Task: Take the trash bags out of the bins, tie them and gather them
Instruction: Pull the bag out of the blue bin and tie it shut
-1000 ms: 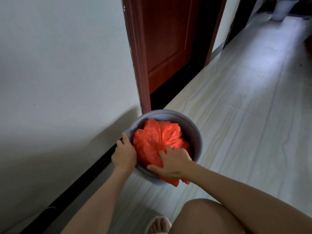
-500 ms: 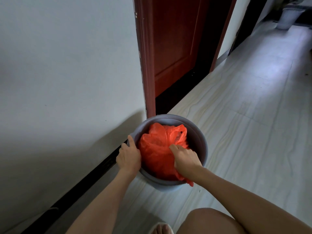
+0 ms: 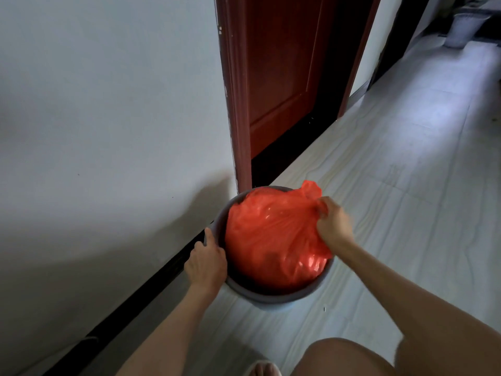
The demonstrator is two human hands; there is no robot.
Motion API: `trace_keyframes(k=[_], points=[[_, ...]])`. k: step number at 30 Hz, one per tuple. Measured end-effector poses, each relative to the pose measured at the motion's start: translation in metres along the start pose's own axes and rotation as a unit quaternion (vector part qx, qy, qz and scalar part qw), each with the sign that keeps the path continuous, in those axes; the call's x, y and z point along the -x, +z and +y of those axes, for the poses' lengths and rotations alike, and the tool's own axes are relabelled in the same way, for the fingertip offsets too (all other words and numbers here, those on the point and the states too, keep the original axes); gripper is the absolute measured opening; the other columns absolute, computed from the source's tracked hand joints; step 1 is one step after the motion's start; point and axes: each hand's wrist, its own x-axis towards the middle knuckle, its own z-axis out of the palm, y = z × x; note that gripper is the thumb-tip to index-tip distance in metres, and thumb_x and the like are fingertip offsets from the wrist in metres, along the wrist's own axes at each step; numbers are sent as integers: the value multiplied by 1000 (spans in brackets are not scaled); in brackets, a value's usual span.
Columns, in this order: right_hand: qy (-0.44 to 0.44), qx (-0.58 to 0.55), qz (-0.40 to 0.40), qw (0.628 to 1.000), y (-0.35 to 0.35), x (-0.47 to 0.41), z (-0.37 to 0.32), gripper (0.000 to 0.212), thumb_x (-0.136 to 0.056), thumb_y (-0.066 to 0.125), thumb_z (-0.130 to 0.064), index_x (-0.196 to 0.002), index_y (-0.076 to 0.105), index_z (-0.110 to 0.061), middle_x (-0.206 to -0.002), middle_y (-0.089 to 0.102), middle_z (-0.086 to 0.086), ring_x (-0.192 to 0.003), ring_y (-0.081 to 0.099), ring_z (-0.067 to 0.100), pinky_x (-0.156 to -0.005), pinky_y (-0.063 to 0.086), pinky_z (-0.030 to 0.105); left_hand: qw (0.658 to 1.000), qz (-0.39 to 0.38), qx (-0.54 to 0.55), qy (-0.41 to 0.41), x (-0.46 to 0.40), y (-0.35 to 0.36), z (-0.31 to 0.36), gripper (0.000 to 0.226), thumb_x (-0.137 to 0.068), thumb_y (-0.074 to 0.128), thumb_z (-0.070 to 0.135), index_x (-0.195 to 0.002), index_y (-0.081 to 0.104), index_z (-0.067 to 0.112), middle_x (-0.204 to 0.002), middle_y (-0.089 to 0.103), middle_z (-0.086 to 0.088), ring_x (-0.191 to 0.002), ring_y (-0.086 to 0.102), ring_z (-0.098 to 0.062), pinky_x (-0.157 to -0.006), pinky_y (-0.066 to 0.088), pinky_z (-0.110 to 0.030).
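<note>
Your right hand had the gathered top of the red trash bag bunched in its fingers, lifting it out. The bag sat mostly inside the grey bin, which your left hand gripped by the rim. Next: pull it free, then tie it.

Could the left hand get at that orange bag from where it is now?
Probably yes. The left hand grips the rim of the grey bin right beside the orange trash bag, and nothing lies between them. It would just have to let go of the rim first.
</note>
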Motion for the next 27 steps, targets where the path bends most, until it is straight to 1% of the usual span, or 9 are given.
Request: trace_keyframes(k=[5, 8, 10, 14, 18, 20, 22, 24, 27], points=[[-60, -25, -1, 998, -16, -4, -30, 34, -83, 40, 7, -109, 58, -6, -103, 66, 23, -100, 59, 39, -82, 43, 36, 998, -33, 49, 22, -4, -7, 1, 49, -97, 31, 28, -144, 26, 18, -125, 50, -20, -111, 53, -38, -89, 43, -44], [-82, -51, -13, 995, -17, -4, -43, 42, -77, 37, 11, -108, 58, -7, -100, 67, 20, -98, 60, 37, -84, 45, 36, 982, -37, 184, -32, -10, -28, 8, 47, -97, 33, 33, -142, 32, 18, -135, 42, -22, -121, 45, -38, -100, 37, -42], [-80, -70, 6, 994, -27, -6, -51, 43, -76, 37, 11, -110, 57, -7, -99, 66, 20, -97, 60, 36, -83, 44, 34, 967, -7, 251, -35, -16, -53, 14, 47, -97, 36, 32, -141, 35, 14, -141, 37, -21, -127, 40, -36, -105, 32, -39], [-90, -132, 82, 984, -68, -17, -81, 46, -75, 36, 12, -115, 55, -4, -96, 63, 18, -91, 57, 30, -76, 38, 26, 959, 48, 269, 78, -12, -107, 43, 45, -96, 40, 30, -138, 39, 14, -138, 40, -17, -126, 43, -31, -106, 32, -35], [-119, -221, 134, 959, -122, -28, -104, 47, -70, 32, -2, -103, 55, -24, -84, 59, 9, -61, 54, 13, -64, 47, 38, 935, 75, 287, 195, 0, -144, 95, 45, -95, 45, 29, -138, 39, 16, -138, 42, -12, -129, 40, -24, -107, 27, -27], [-134, -236, 181, 945, -162, -26, -107, 48, -74, 32, 7, -104, 56, -20, -87, 58, 6, -70, 54, 15, -72, 47, 37, 912, 85, 294, 274, 15, -163, 132, 47, -93, 46, 34, -137, 39, 20, -139, 42, -6, -130, 39, -19, -108, 27, -27], [-145, -227, 188, 945, -178, -29, -105, 48, -77, 32, 12, -108, 58, -14, -91, 58, 0, -77, 55, 14, -76, 46, 25, 896, 88, 286, 328, 20, -171, 151, 50, -92, 45, 41, -138, 37, 24, -142, 37, 0, -133, 34, -16, -111, 26, -29], [-164, -202, 194, 946, -207, -23, -101, 45, -80, 34, 12, -107, 58, -14, -83, 57, -7, -71, 54, 6, -64, 43, 9, 875, 74, 284, 385, 34, -182, 188, 54, -91, 46, 42, -141, 31, 27, -148, 28, 2, -138, 24, -15, -115, 22, -34], [-186, -168, 199, 947, -244, -16, -82, 38, -80, 37, 13, -96, 57, -15, -73, 53, -12, -64, 52, -3, -60, 40, 7, 864, 34, 265, 426, 58, -186, 241, 67, -88, 50, 48, -145, 19, 31, -155, 14, 3, -143, 11, -16, -118, 15, -39]])
